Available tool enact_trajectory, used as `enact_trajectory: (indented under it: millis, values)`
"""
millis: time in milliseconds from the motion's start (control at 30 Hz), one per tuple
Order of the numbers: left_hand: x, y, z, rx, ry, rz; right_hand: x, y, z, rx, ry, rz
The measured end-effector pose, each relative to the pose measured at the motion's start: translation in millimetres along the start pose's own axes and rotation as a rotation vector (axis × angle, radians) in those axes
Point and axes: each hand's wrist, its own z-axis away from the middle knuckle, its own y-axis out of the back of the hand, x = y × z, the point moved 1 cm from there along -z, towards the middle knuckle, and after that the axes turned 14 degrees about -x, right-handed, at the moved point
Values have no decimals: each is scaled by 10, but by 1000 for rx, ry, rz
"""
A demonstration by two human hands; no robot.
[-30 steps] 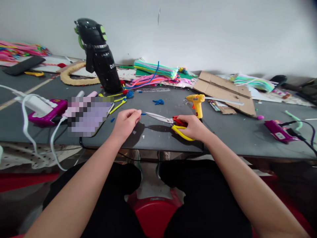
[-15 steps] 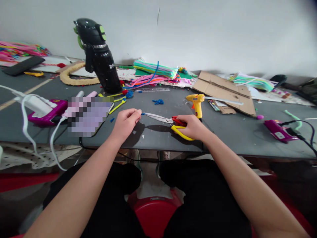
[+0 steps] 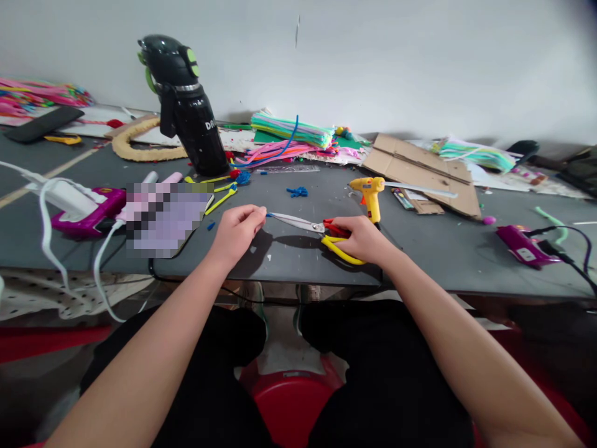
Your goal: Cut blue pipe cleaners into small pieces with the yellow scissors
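Note:
My right hand (image 3: pixel 361 239) is wrapped round the handles of a pair of scissors (image 3: pixel 298 222), one handle red, the other yellow. The blades point left and lie nearly together. At their tips, my left hand (image 3: pixel 242 227) pinches a short blue pipe cleaner piece (image 3: pixel 269 215), most of it hidden by the fingers. Beyond the scissors, a small heap of cut blue pieces (image 3: pixel 297 192) lies on the grey table (image 3: pixel 298 264). One loose blue bit (image 3: pixel 211 225) is left of my left hand, near yellow pipe cleaner stems (image 3: pixel 221 200).
A yellow glue gun (image 3: pixel 372 196) stands just beyond my right hand. The black bottle (image 3: pixel 200 124) and a blurred-out phone (image 3: pixel 172 224) are on the left. Pipe cleaner bundles (image 3: pixel 291 129) and cardboard (image 3: pixel 420 165) lie along the wall. Purple power sockets (image 3: pixel 529 246) with cords sit at both sides.

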Motion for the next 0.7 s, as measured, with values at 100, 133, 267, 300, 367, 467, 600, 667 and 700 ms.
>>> enact_trajectory:
  millis: [100,133,267,300,367,467,600,667,700]
  values:
    - [-7,2,-3,-3,-7,-1,-5,4,4,-1,6,-13]
    - [-7,3,-4,-2,-12,-1,-8,6,5,-1,9,-18]
    - [1,0,-3,-2,-20,-2,-14,11,-2,2,13,-26]
    - [5,-1,-2,-3,-19,-3,-13,11,-5,4,13,-24]
    - [10,-4,2,-1,-16,-6,-10,9,-9,8,14,-19]
    - [9,-5,7,7,-11,2,-7,5,-3,16,7,-26]
    - [-3,1,6,7,-8,21,-9,-2,22,52,-15,-71]
    - [-4,4,4,5,-7,15,-10,-6,28,58,-14,-77]
    - [-2,5,3,5,-8,12,-10,-9,28,52,-10,-70]
